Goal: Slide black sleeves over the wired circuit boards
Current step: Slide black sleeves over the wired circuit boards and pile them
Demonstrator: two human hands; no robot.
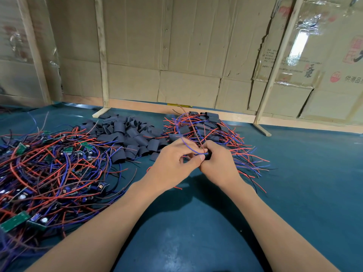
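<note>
My hands meet above the blue mat in the middle of the view. My right hand [216, 163] grips a black sleeve [208, 155], mostly hidden by its fingers. My left hand [172, 165] pinches the wired circuit board at the sleeve's mouth; the board itself is almost hidden, and its blue and brown wires [188, 146] loop upward from my fingertips. A heap of empty black sleeves [129, 138] lies behind my left hand. Bare green boards with red, blue and brown wires [49, 169] are piled at the left. Sleeved boards with wires [206, 126] are piled behind my right hand.
The blue mat [196, 232] covers the table. Wooden posts [102, 55] and cardboard walls [176, 46] close the back edge. A wooden foot [262, 130] sticks out onto the mat at the right.
</note>
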